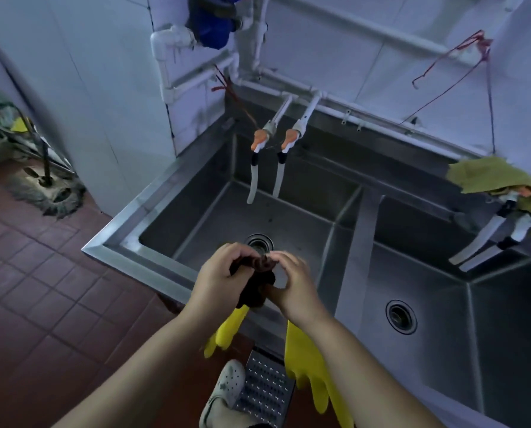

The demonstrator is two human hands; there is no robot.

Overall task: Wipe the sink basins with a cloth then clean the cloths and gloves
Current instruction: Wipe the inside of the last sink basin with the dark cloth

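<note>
A dark brown cloth (255, 285) is bunched between both hands above the front rim of the left sink basin (227, 217). My left hand (218, 273) grips its upper left part. My right hand (292, 282) pinches its top and side. Two yellow rubber gloves hang over the sink's front edge: one (227, 332) below my left wrist, the other (307, 366) under my right forearm. The right basin (443, 335) lies to the right. A green cloth (486, 174) hangs over the taps at the far right.
Two orange-handled taps (273, 140) with white hoses hang over the left basin. Each basin has a round drain (400, 316). A mop (48, 193) rests on the red tile floor at left. A metal floor grate (264, 390) and my white shoe (227, 387) are below the sink.
</note>
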